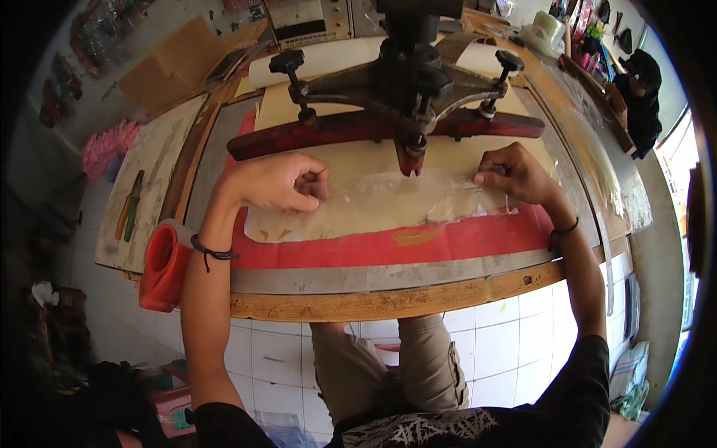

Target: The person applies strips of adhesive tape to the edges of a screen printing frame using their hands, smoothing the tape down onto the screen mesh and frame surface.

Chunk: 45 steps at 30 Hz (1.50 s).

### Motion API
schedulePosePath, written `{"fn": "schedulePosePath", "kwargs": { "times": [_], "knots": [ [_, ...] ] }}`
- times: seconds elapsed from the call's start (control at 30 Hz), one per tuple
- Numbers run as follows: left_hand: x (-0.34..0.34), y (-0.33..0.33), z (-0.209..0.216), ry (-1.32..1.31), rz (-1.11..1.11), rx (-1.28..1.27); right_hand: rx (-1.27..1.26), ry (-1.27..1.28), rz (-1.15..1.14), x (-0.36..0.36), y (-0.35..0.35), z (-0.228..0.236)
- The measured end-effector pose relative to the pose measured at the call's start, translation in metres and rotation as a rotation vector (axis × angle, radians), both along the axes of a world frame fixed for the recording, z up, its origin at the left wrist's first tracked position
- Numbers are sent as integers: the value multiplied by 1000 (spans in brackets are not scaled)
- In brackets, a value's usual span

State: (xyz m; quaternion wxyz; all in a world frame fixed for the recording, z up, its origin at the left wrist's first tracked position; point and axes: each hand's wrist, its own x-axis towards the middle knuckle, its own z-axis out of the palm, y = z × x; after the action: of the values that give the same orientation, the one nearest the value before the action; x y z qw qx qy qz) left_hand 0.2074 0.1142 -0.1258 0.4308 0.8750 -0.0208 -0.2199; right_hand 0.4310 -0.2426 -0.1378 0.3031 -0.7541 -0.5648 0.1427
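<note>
My left hand is closed in a pinch over the left part of a cream sheet on the table. My right hand pinches in the same way on the right. Between them lies a clear plastic film, seen mostly by its glints, with its edges hard to make out; my fingertips appear to grip its two ends. Just beyond my hands is the red bar of a press, carried by a dark metal head with black knobs. A red sheet shows beneath the cream one.
An orange-red tape dispenser sits at the table's left front corner. Green-handled pliers rest on a board to the left. The wooden table edge runs before my legs. Clear plastic strips lie along the right side.
</note>
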Motion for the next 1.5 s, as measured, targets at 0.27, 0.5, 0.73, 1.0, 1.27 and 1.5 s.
{"fn": "schedulePosePath", "kwargs": {
  "times": [0.27, 0.5, 0.73, 1.0, 1.27, 1.5],
  "knots": [
    [0, -25, 9, -68, 72, -38, -3, -33, -12, 2, 2, 0],
    [2, -20, 0, -108, 86, -27, -40, -50, 10, 2, 3, 2],
    [-13, 3, 17, -13, 231, 202, 124, -147, -83, 8, 3, -7],
    [-13, -6, 26, -66, 238, 341, 118, -228, -173, 1, 1, 5],
    [-14, 1, 16, -79, 203, 267, 246, -198, -62, 5, 0, 2],
    [-10, -8, 20, -29, 232, 350, 110, -252, -215, 0, -2, 9]
  ]
}}
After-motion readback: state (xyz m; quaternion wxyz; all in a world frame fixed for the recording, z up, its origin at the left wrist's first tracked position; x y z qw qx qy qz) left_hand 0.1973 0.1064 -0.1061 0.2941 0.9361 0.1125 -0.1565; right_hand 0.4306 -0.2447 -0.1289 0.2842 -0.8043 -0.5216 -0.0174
